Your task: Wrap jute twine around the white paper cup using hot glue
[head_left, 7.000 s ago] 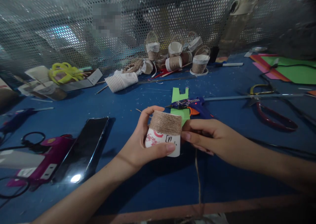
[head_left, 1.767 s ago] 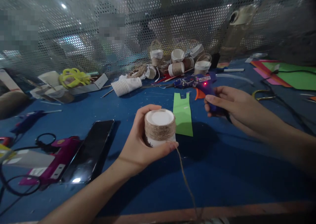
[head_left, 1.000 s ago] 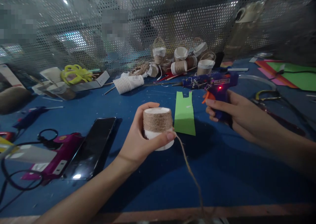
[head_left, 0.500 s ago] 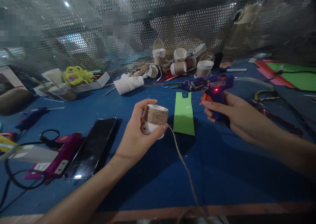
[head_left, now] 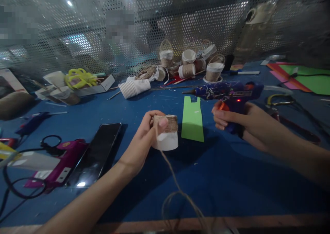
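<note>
My left hand [head_left: 145,137] is closed around a small white paper cup [head_left: 167,141], whose upper half is wrapped in brown jute twine. My thumb presses on the wrapped part. From the cup a loose strand of twine [head_left: 172,172] hangs down and loops near the table's front edge. My right hand [head_left: 239,120] grips a blue hot glue gun [head_left: 229,91] with an orange trigger and a lit red light. Its nozzle points left, apart from the cup. Between the hands, a green paper piece [head_left: 192,120] with a notched top lies on the table.
A black phone [head_left: 96,151] and a magenta power strip [head_left: 62,162] with cables lie at left. Stacked paper cups [head_left: 134,88] and several twine-wrapped baskets [head_left: 188,64] stand along the back by a perforated metal screen [head_left: 144,28]. Coloured sheets [head_left: 309,79] and pliers [head_left: 294,124] are at right.
The cup has turned in my left hand and sits slightly lower, with the thumb now on the twine wrap. The glue gun has shifted right. The twine strand has slackened into a loop.
</note>
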The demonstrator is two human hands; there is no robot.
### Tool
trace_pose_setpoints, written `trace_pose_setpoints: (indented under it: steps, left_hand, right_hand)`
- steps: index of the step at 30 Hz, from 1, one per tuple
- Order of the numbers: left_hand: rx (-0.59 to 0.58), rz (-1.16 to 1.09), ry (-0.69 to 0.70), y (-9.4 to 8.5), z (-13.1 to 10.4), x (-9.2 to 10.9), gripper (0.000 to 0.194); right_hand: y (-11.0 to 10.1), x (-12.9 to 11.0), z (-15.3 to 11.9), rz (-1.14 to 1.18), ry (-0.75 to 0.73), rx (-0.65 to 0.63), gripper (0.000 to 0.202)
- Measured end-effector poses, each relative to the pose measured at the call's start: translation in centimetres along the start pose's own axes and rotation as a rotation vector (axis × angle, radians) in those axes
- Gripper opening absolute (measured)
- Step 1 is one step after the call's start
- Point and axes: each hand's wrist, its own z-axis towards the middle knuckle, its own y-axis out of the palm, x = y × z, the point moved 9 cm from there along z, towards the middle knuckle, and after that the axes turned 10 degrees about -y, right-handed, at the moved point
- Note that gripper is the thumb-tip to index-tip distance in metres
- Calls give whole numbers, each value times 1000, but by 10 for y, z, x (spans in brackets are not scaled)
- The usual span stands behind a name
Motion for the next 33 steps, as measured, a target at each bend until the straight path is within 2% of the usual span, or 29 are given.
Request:
trace_pose_setpoints:
  steps: [6, 9, 11, 15, 21, 28, 31, 33]
  left_hand:
    - [-77, -99, -55, 4, 1, -6, 50]
    - [-99, -120, -89, 5, 3, -9, 47]
    - [-89, -144, -86, 4, 4, -8, 42]
    - [-97, -218, -74, 6, 1, -4, 40]
    - [-118, -294, -94, 11, -3, -1, 40]
    - [-156, -312, -106, 14, -3, -1, 42]
    - [-178, -322, -94, 16, -4, 0, 40]
    - [-182, -323, -83, 15, -5, 0, 39]
  right_hand:
    - [-2, 3, -5, -224, -94, -102, 29]
    - [4, 8, -9, -351, -98, -226, 42]
    - [6, 7, -12, -460, -93, -266, 49]
    - [6, 0, -14, -595, -77, -248, 53]
    - [6, 2, -16, -538, -64, -204, 40]
    - [15, -11, -19, -549, -241, -253, 31]
    - [12, -10, -20, -568, -237, -243, 30]
    - [7, -10, -20, -548, -218, -200, 17]
